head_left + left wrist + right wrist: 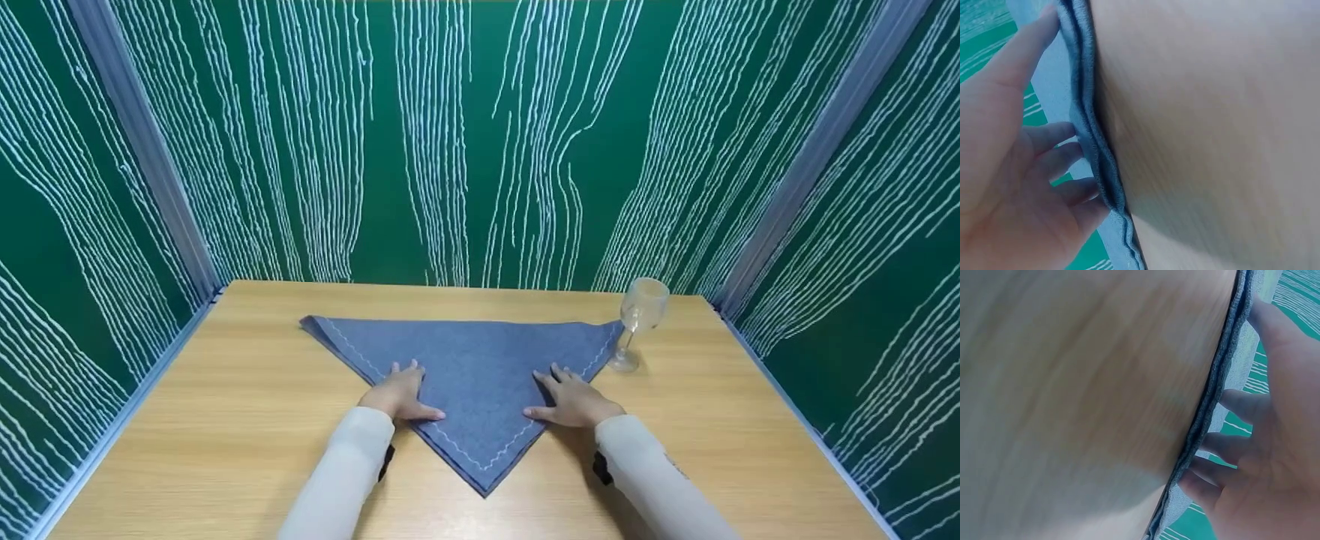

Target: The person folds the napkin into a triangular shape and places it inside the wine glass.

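A blue-grey cloth (480,382) with pale zigzag stitching lies folded into a triangle on the table, its point towards me and its long edge at the back. On its left slanting edge rests my left hand (403,394), fingers spread. My right hand (574,400) touches the opposite slanting edge, also with spread fingers. In the left wrist view, the left fingertips (1067,154) meet the layered cloth edge (1092,121). The right wrist view has the right fingertips (1213,444) against the other layered edge (1207,405). Neither hand pinches the cloth.
A clear stemmed wine glass (643,304) stands upright by the cloth's back right corner, its foot beside the fabric. The wooden table (225,390) is bordered by green panels (495,150) with white wavy lines at the back and both sides.
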`<control>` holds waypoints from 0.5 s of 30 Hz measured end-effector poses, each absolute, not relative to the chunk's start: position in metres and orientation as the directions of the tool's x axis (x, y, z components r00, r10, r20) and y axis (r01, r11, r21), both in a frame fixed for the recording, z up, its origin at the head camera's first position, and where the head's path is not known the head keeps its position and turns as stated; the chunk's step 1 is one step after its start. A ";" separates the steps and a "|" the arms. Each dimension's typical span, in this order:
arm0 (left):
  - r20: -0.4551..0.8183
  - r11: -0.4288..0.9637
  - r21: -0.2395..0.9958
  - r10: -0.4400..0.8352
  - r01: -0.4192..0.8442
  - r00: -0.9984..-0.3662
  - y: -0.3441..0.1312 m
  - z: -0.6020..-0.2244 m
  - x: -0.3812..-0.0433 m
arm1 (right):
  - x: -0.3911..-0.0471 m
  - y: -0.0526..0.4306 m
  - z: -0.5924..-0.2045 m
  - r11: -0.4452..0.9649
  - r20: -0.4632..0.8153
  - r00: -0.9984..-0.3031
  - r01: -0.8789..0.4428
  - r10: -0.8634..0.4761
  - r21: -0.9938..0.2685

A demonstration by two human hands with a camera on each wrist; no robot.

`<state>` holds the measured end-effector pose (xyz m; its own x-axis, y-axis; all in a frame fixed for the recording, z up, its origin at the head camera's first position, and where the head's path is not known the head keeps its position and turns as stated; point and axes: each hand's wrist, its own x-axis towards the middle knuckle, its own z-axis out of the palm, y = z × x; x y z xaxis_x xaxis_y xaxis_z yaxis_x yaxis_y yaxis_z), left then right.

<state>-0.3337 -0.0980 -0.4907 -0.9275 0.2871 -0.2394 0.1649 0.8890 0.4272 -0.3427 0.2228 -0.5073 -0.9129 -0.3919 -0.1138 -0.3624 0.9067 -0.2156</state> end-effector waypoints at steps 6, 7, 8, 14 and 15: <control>-0.220 0.897 0.392 0.308 0.205 -0.926 -0.097 -0.489 -0.325 | -0.344 0.224 -0.508 0.901 -0.103 -0.913 -0.363 -0.395 -0.236; -0.223 0.897 0.387 0.316 0.214 -0.922 -0.096 -0.488 -0.322 | -0.344 0.225 -0.508 0.900 -0.106 -0.912 -0.364 -0.397 -0.238; -0.227 0.896 0.385 0.326 0.223 -0.918 -0.096 -0.488 -0.320 | -0.343 0.225 -0.508 0.899 -0.109 -0.910 -0.367 -0.400 -0.238; -0.241 0.881 0.379 0.390 0.284 -0.889 -0.092 -0.487 -0.306 | -0.339 0.226 -0.507 0.885 -0.105 -0.898 -0.391 -0.427 -0.252; -0.239 0.880 0.377 0.395 0.290 -0.887 -0.091 -0.487 -0.304 | -0.338 0.225 -0.507 0.884 -0.103 -0.898 -0.393 -0.429 -0.251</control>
<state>-0.3044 -0.0913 -0.4875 -0.8871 0.3951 -0.2387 0.2904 0.8796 0.3767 -0.3382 0.2252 -0.5069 -0.8976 -0.4286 -0.1030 -0.3935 0.8844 -0.2510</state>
